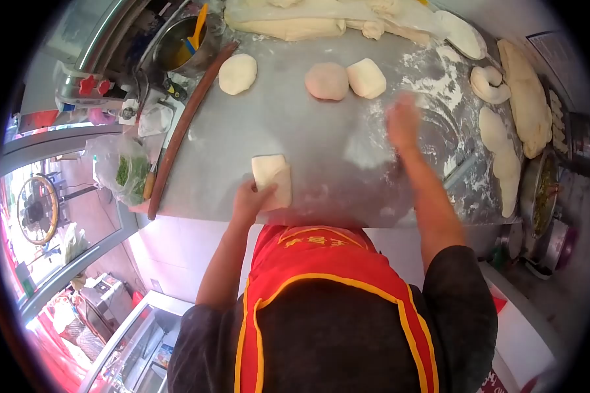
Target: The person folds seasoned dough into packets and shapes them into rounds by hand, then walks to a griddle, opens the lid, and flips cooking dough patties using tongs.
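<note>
"Where are the hands?"

"The left hand (pixel 249 202) is partly closed at the bench's (pixel 236 141) near edge, thumb over the flat dough piece (pixel 273 180), which lies just beside its fingers. The right hand (pixel 403 121) is over the floury right part, well apart from that piece; it's blurred, so I can't tell how open, or whether it holds anything."

"And farther out?"

"Square dough (pixel 367 78) and round dough (pixel 326 81) touch, toward the far edge. A rolling pin (pixel 189 124) lies along the left."
</note>
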Available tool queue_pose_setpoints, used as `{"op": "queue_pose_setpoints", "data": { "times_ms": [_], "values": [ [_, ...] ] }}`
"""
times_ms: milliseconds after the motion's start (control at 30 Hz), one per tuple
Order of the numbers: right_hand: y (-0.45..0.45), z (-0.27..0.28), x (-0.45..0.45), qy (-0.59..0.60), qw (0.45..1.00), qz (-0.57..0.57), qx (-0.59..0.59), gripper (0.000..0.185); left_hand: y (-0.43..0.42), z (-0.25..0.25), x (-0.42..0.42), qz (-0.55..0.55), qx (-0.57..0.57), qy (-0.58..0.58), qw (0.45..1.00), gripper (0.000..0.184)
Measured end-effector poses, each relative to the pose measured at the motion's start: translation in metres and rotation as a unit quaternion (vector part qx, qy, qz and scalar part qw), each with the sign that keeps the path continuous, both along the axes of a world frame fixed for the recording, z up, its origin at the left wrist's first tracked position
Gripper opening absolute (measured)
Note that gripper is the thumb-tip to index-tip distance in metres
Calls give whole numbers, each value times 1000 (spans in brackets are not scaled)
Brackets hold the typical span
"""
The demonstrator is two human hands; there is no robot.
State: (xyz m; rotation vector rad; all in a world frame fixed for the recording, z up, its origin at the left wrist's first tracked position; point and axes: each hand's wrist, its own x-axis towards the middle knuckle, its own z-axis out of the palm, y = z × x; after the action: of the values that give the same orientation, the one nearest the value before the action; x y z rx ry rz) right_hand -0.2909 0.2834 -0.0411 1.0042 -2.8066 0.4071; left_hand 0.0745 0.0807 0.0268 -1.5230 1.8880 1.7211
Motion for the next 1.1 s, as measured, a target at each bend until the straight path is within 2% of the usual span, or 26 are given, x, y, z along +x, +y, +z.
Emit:
{"op": "queue_pose_setpoints", "data": {
  "times_ms": [33, 67, 100, 133, 167, 200, 267, 333, 433, 533, 567, 633, 733, 833, 933, 1100],
  "values": [
    [-20, 12, 37, -5, 998, 67, 15, 40, 3, 4, -3, -4, 8, 15, 1000, 39],
    [-16, 12, 75, -8, 984, 163, 64, 56, 5, 6, -6, -6, 14, 33, 999, 40],
    [-3, 11, 104, -73, 969, 232, 43, 62, 9, -4, -6, -9, -41, 71, 997, 40],
    [16, 14, 125, -101, 949, 299, 13, 61, 16, -21, -1, -12, -95, 106, 990, 40],
    [35, 17, 138, -113, 934, 338, 44, 59, 22, -29, 1, -14, -150, 140, 979, 40],
    [49, 18, 141, -122, 916, 376, 74, 57, 26, -9, -9, -28, -149, 95, 984, 39],
    [72, 29, 121, -106, 939, 274, 177, 58, 29, 19, -28, -27, -120, 89, 988, 38],
    [84, 44, 93, 12, 971, 163, 173, 51, 27, 22, -42, -65, -105, 106, 987, 36],
    [70, 68, 74, -106, 991, 72, -41, 48, 31, 17, -79, -73, 41, 225, 971, 35],
    [45, 72, 90, -217, 958, 85, -165, 48, 46, 23, -125, -88, 134, 275, 948, 44],
    [38, 72, 96, -227, 955, 83, -173, 48, 49, 20, -131, -126, 41, 231, 964, 47],
    [26, 70, 105, -247, 947, 78, -188, 48, 57, 8, -142, -197, -146, 136, 960, 52],
    [8, 37, 99, -195, 957, 80, -198, 50, 68, -22, -156, -309, -412, 218, 829, 62],
    [-14, 16, 103, -145, 973, 85, -158, 53, 74, -49, -179, -449, -557, 187, 673, 74],
    [-21, 15, 105, -122, 983, 75, -112, 55, 78, -39, -182, -469, -433, 177, 749, 74],
    [-28, 13, 96, -86, 990, 71, -89, 56, 74, -37, -186, -459, -425, 178, 759, 69]
  ]
}}
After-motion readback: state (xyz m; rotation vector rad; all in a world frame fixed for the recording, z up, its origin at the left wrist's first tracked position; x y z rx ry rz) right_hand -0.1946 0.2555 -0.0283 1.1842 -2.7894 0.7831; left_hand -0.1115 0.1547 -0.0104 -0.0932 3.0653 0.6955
